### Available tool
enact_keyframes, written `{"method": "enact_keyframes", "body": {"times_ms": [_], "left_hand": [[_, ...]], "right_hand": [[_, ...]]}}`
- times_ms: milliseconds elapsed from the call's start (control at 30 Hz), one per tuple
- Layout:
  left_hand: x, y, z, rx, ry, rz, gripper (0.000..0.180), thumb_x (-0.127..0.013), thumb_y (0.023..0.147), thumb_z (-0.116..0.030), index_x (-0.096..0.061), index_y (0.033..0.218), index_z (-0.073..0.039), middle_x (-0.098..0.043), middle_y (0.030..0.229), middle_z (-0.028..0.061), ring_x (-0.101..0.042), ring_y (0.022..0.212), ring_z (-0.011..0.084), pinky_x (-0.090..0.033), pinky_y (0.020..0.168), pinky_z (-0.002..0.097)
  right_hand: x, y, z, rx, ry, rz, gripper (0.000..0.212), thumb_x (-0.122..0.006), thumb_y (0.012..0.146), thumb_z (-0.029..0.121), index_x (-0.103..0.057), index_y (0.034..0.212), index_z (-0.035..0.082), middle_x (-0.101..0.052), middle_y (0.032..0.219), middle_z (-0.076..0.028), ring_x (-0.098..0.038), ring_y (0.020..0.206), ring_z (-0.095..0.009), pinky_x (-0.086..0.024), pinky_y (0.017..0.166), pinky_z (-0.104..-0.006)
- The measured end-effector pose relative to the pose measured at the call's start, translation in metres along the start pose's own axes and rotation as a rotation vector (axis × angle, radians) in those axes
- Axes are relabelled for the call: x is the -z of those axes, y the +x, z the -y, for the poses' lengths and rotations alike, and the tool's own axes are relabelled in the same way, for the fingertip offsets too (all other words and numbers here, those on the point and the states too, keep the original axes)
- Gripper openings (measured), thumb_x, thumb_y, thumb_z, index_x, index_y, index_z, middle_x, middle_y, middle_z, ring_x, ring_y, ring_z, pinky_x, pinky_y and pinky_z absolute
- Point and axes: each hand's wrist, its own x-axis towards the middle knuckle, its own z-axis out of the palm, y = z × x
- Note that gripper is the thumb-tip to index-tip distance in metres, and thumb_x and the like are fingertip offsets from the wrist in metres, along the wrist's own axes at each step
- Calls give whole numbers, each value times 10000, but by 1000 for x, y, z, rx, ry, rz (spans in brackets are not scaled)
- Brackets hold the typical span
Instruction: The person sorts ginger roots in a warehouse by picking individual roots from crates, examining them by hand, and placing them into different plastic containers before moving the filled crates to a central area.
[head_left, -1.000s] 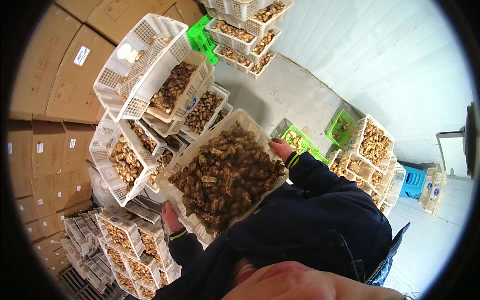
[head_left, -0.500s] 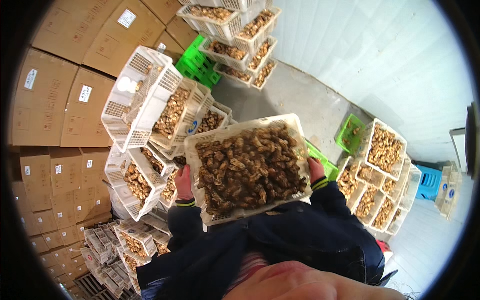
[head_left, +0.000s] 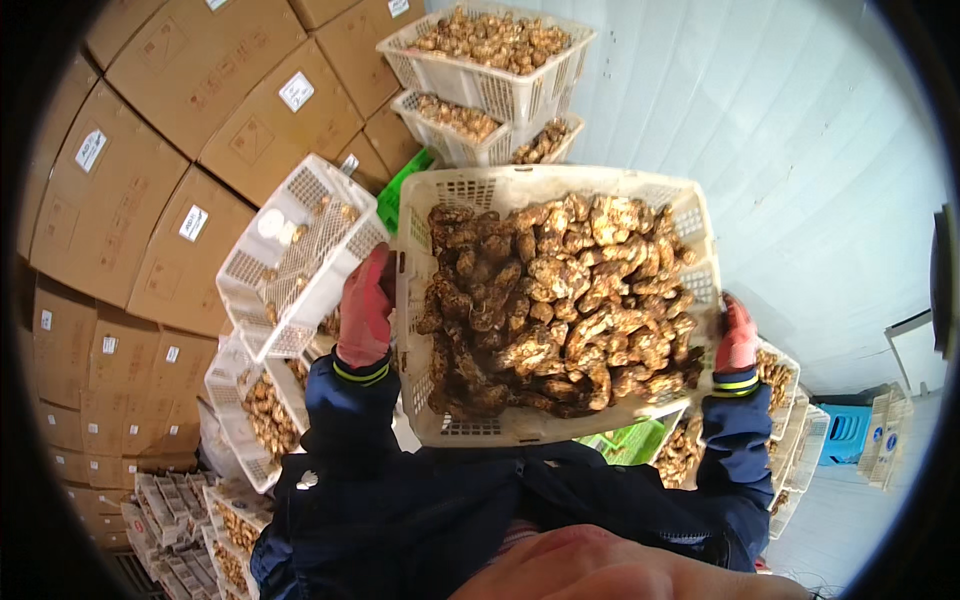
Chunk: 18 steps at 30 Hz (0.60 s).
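Note:
A white plastic basket is held up in front of my chest, tilted so that its inside shows. Knobbly brown mushroom-like pieces with pale patches fill most of it. My left hand, in a reddish glove, is closed on the basket's left side. At the right side my gloved right hand grips the rim. The fingers of both hands are partly hidden by the basket's edges.
Ahead, a stack of similar filled baskets stands by the pale wall. A mostly bare basket tops the left stack, beside piled cardboard boxes. More filled baskets and a blue crate are at the right.
The held basket has risen and come closer to the far stack, both hands moving up with it. It now covers the floor ahead, and its contents look more brightly lit.

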Motion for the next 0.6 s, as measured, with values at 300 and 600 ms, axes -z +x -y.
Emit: {"method": "enact_keyframes", "body": {"times_ms": [300,600], "left_hand": [[7,-12,29,-396,-77,108,499,-360,898,-427,-540,1061,9,-596,880,82,-539,709,166,-423,625,271],[35,-9,58,-683,119,71,479,-389,878,-477,-545,1017,-46,-576,762,51,-519,605,134,-417,535,245]], "right_hand": [[-20,9,43,172,-20,141,357,-396,914,245,-524,1127,-11,-616,787,-97,-578,688,-146,-446,634,-238],[-2,5,39,486,-235,185,317,-349,906,82,-474,1187,3,-621,964,-123,-592,740,-144,-474,692,-246]]}}
